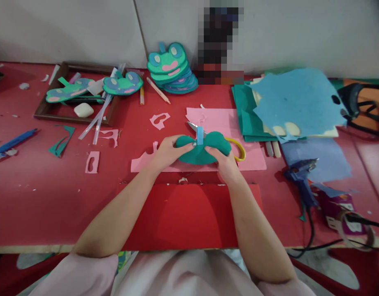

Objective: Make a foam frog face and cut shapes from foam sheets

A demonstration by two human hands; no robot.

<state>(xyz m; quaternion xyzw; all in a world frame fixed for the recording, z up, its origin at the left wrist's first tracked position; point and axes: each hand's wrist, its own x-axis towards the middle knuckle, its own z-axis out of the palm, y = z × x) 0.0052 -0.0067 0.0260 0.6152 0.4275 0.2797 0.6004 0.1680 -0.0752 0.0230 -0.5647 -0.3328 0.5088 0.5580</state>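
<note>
Both hands grip a dark green felt frog-head piece, held over the table with its plain side towards me. A short light blue strip stands up at its top middle. My left hand is closed on the left edge, thumb on the face; my right hand is closed on the right edge the same way. Fingers behind the felt are hidden. Scissors with a yellow handle lie partly hidden behind the piece, on a pink felt sheet.
Finished frog faces are stacked by the wall. A brown tray holds more faces and glue sticks. Blue felt covers other sheets at right, near a blue glue gun with its cord and a tape roll. Scraps lie left.
</note>
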